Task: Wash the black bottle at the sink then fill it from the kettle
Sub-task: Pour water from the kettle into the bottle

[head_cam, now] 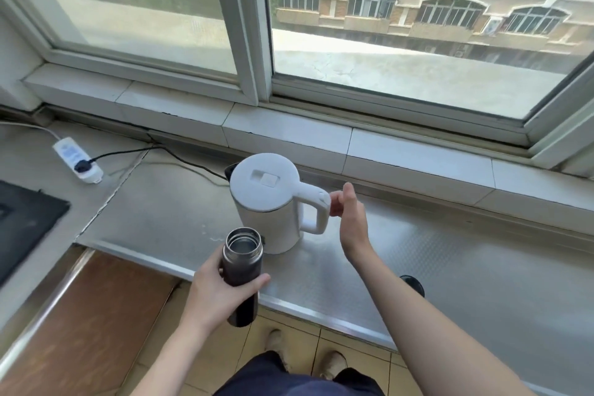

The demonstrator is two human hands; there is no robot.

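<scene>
head view: the left hand point(221, 291) has its fingers wrapped round the uncapped black bottle point(241, 273), held just before the table point(450, 267) edge. the right hand point(348, 219), fingers loose and apart, is at the white kettle point(266, 202) handle. the kettle is likely heavy if full, so grip that handle firmly.

- kettle point(266, 202) stands mid-counter, handle toward right hand point(352, 222); open gap between them
- steel counter point(466, 267) right of kettle is bare except a small black object point(413, 284) at front edge
- black cord point(180, 156) runs behind kettle to power strip point(77, 159) at left
- window ledge point(418, 154) blocks the rear
</scene>
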